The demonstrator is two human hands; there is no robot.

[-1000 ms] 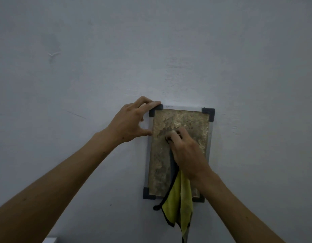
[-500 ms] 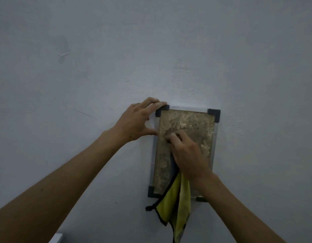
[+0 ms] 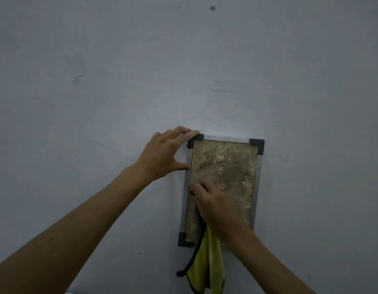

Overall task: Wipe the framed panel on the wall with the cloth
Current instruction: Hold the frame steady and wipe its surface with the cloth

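Observation:
The framed panel hangs upright on the wall: a mottled brown surface in a thin silver frame with dark corner caps. My left hand holds its upper left corner, fingers on the top cap and thumb against the left rail. My right hand grips the yellow cloth and presses it against the panel's lower left part. The cloth has a dark hem, and its loose end hangs below the frame. The panel's lower right corner is hidden behind my right wrist.
The panel sits on a plain pale grey wall. A small screw or nail head shows high above the panel. A faint scuff marks the wall at the upper left.
My right hand has slid the cloth down the panel from near its upper middle to its lower left. My left hand keeps its hold on the top left corner.

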